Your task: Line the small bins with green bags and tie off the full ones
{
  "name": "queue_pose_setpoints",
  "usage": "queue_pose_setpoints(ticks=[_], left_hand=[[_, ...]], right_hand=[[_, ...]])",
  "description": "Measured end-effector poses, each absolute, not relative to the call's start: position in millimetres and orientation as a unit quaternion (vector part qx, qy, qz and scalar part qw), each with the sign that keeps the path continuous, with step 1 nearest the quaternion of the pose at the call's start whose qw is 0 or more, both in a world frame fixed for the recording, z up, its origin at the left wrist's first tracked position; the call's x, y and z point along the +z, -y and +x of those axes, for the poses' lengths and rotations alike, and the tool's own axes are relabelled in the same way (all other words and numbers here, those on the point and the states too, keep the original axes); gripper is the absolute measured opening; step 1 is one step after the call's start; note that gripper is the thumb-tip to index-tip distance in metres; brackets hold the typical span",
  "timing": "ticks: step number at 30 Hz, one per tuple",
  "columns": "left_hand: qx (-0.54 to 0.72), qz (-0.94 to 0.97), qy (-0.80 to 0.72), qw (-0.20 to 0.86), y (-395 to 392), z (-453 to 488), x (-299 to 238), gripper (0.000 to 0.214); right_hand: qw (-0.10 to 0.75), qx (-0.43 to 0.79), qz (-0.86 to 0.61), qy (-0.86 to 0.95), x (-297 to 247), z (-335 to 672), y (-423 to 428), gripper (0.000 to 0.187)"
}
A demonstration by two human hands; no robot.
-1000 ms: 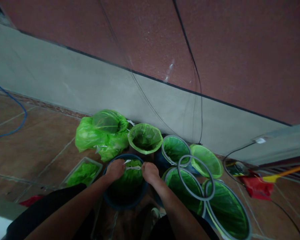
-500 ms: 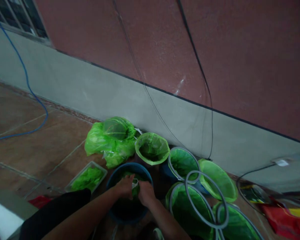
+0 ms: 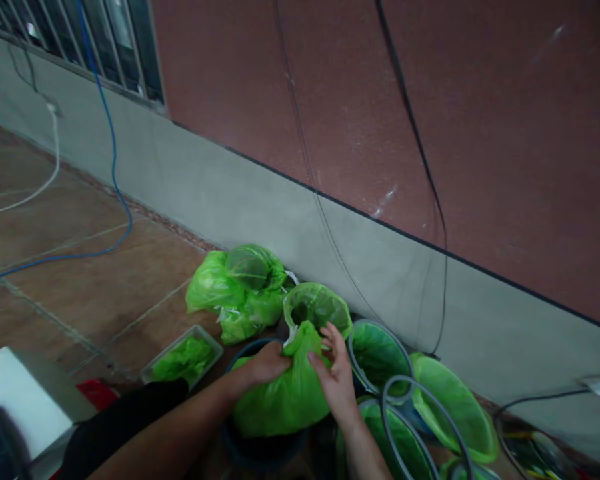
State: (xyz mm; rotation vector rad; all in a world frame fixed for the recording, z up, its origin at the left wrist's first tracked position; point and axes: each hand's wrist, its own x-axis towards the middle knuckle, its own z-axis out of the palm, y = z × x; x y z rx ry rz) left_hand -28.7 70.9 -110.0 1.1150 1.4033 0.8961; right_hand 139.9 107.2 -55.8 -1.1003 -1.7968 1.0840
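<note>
A bulging light-green bag (image 3: 285, 407), its top gathered into a neck, is held up over a dark blue bucket (image 3: 247, 348). My left hand (image 3: 271, 362) is closed around the bag just below the neck. On the bag's other side my right hand (image 3: 337, 380) is open with fingers spread, very near its edge; I cannot tell whether it touches. Directly behind the neck stands a bin lined with green material (image 3: 325, 303). The bag hides most of the bucket's mouth.
Several filled green bags (image 3: 240, 287) lie against the wall. Left of the bucket is a clear tray (image 3: 153, 368) of green material. To the right stand more green-lined bins (image 3: 455, 407) with loose grey rings (image 3: 390, 420). A blue cable (image 3: 114, 153) hangs down and crosses the floor.
Both hands were together low in the bucket at a gathered neck. Now the full green bag is raised above it in my left hand, and my right hand has opened away. The view has shifted left.
</note>
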Motion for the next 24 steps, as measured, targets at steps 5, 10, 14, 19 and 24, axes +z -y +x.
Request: queue_pose_setpoints(ticks=[5, 10, 14, 19, 24], left_hand=[[0.364, 0.38, -0.494, 0.693, -71, -41, -83, 0.015], [0.354, 0.312, -0.429, 0.77, -65, -53, -57, 0.011], [0.393, 0.32, -0.474, 0.72, -60, -65, -34, 0.025], [0.466, 0.396, -0.624, 0.487, -48, -117, -4, 0.046], [0.62, 0.274, -0.686, 0.266, -22, -194, 1, 0.057]], right_hand=[[0.147, 0.313, -0.323, 0.881, -26, 143, -82, 0.097], [0.102, 0.397, -0.362, 0.837, -41, 136, -73, 0.08], [0.14, 0.518, -0.341, 0.772, -55, 123, -68, 0.028], [0.233, 0.645, -0.35, 0.638, -56, 93, -86, 0.039], [0.294, 0.598, -0.384, 0.64, -28, 40, -137, 0.047]])
